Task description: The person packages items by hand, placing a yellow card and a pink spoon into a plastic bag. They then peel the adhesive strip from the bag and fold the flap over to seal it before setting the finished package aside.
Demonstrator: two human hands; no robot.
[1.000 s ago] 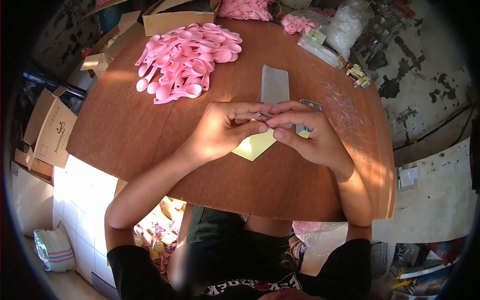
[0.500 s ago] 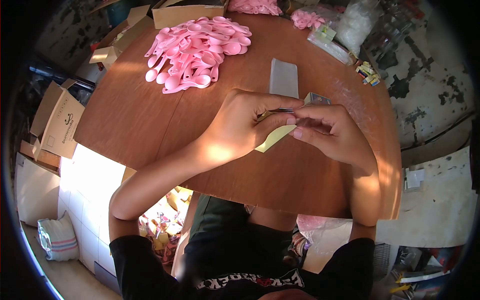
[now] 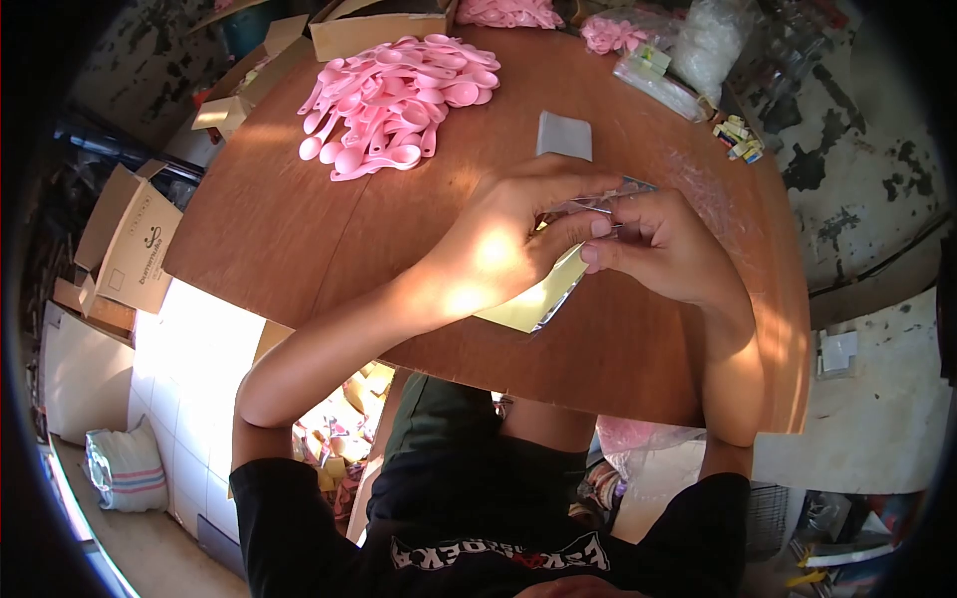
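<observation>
My left hand [image 3: 508,239] and my right hand [image 3: 663,249] meet over a round wooden table [image 3: 299,219]. Both pinch the top edge of a small clear plastic bag [image 3: 543,299] that hangs between them, with a pale yellow card inside it. The left hand covers most of the bag's upper part. Behind the hands lies a stack of clear bags [image 3: 565,135], partly hidden. A heap of pink plastic spoons [image 3: 399,95] sits at the far left of the table.
Open cardboard boxes [image 3: 135,239] stand left of the table and another box [image 3: 374,30] behind the spoons. More pink items [image 3: 613,35], bags of clear plastic [image 3: 713,40] and small coloured packets [image 3: 738,135] lie at the far right edge.
The yellow card now sits lower and deeper in the clear bag. Both hands have lifted slightly toward me and to the right, still pinched together.
</observation>
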